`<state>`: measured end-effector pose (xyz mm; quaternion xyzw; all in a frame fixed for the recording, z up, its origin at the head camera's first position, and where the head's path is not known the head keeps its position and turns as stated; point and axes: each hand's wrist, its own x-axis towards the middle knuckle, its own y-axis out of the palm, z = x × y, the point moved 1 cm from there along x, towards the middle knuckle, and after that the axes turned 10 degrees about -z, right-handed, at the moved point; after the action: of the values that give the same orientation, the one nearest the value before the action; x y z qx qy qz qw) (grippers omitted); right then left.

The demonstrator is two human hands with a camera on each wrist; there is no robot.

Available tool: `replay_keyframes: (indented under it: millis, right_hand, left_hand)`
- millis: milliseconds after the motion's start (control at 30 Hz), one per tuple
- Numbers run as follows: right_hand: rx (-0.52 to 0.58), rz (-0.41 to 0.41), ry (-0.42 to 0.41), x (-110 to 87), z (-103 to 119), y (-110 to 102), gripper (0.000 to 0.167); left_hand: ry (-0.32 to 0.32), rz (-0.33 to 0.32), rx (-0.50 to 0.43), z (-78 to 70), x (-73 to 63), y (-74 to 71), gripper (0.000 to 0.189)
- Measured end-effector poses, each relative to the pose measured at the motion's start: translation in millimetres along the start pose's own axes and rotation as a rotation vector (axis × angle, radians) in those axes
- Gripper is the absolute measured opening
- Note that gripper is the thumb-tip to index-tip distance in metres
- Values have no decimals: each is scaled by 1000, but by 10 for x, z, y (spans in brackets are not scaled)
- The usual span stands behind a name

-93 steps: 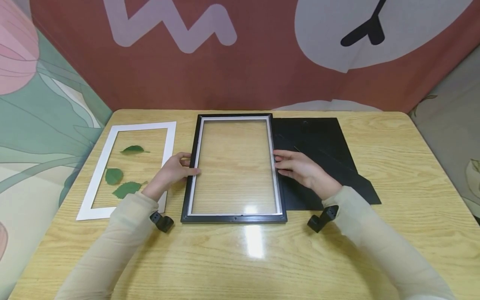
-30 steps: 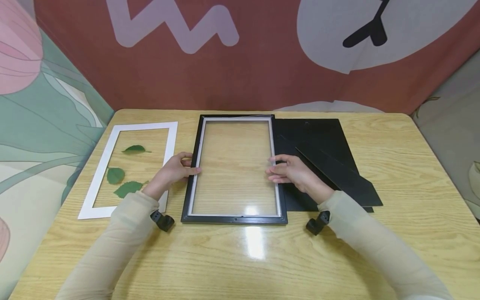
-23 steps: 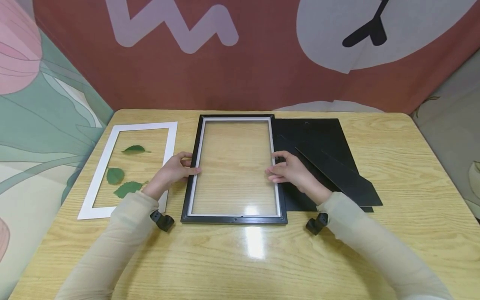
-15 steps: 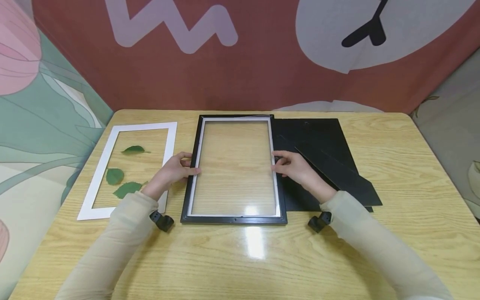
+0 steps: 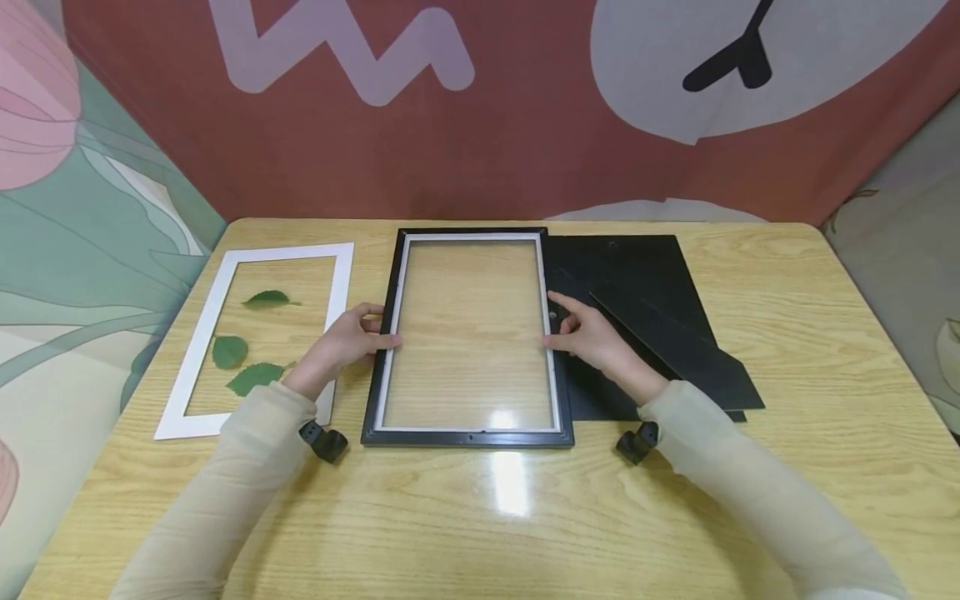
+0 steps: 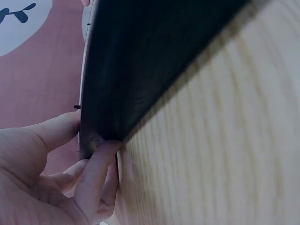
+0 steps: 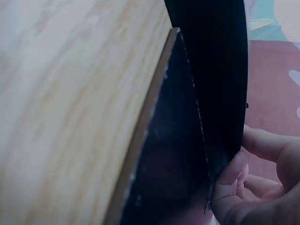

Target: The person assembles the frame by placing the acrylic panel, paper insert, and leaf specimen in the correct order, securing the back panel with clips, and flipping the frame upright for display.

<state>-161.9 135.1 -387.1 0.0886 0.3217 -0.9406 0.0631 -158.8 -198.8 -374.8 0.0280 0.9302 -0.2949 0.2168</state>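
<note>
A black picture frame (image 5: pixel 468 438) lies face down mid-table, a pale inner lip around its clear pane. My left hand (image 5: pixel 347 340) pinches its left side, thumb on top and fingers at the outer edge. In the left wrist view, the fingertips (image 6: pixel 105 150) press against the frame's dark side. My right hand (image 5: pixel 588 336) grips the right side, thumb on the inner lip and index finger stretched along the outer edge. Beside that hand is a black backing board (image 5: pixel 637 258) with a stand leg (image 5: pixel 686 350), its left edge at or beneath the frame.
A white mat board (image 5: pixel 198 358) lies at the left of the wooden table (image 5: pixel 420 517). Inside its opening are three green leaves (image 5: pixel 255 377). A red patterned cloth (image 5: pixel 510 150) hangs behind the table's far edge.
My right hand's fingers have shifted from reaching over the frame's right edge to gripping it, the index finger now stretched out. The left hand and frame stay practically in place.
</note>
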Motion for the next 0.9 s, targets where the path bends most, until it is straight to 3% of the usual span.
replay_keyframes:
  millis: [300, 567, 900]
  right_hand:
    - [-5, -5, 46, 27, -14, 7, 81]
    - [95, 72, 135, 34, -78, -34, 74]
    - [199, 67, 136, 10, -74, -115, 65]
  left_hand:
    - [-2, -6, -2, 7, 10, 4, 69]
    - [2, -13, 4, 4, 12, 17, 70]
    - [-1, -11, 18, 29, 45, -2, 69]
